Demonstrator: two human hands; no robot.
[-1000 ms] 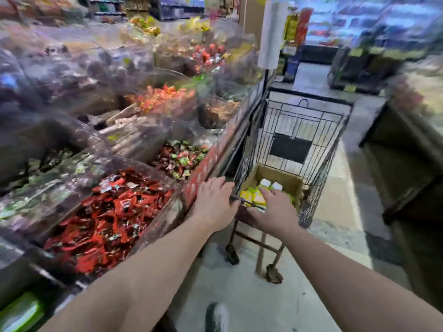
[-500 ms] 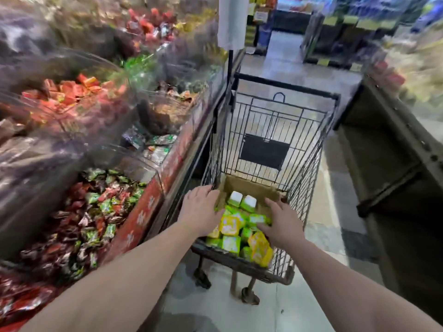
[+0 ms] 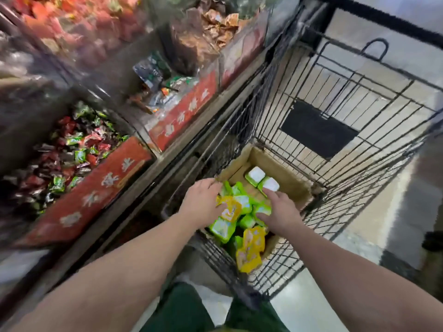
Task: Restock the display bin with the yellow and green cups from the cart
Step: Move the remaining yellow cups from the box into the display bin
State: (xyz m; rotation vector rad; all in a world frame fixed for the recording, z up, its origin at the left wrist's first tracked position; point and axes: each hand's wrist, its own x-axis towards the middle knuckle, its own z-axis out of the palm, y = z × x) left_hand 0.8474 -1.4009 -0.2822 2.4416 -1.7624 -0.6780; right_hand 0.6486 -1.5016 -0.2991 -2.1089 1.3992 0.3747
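Yellow cups (image 3: 249,255) and green cups (image 3: 221,227) lie piled in a cardboard box (image 3: 287,168) inside the black wire cart (image 3: 340,75). Two green cups with white lids (image 3: 262,179) stand at the far side of the pile. My left hand (image 3: 203,204) lies on the pile's left side, fingers spread, its thumb against a yellow cup. On the right side my right hand (image 3: 281,212) rests with its fingers spread over green cups. Neither hand has lifted anything. A display bin (image 3: 165,97) to the left holds only a few packets.
Clear-walled display bins with red front labels run along the left. One bin (image 3: 79,149) is full of red and green wrapped sweets, another (image 3: 211,32) holds brown packets. The cart stands tight against the bin shelf. Pale floor tiles lie to the right.
My head has tilted down and come closer to the cart. Both hands have gone from the box's near edge down onto the pile of cups.
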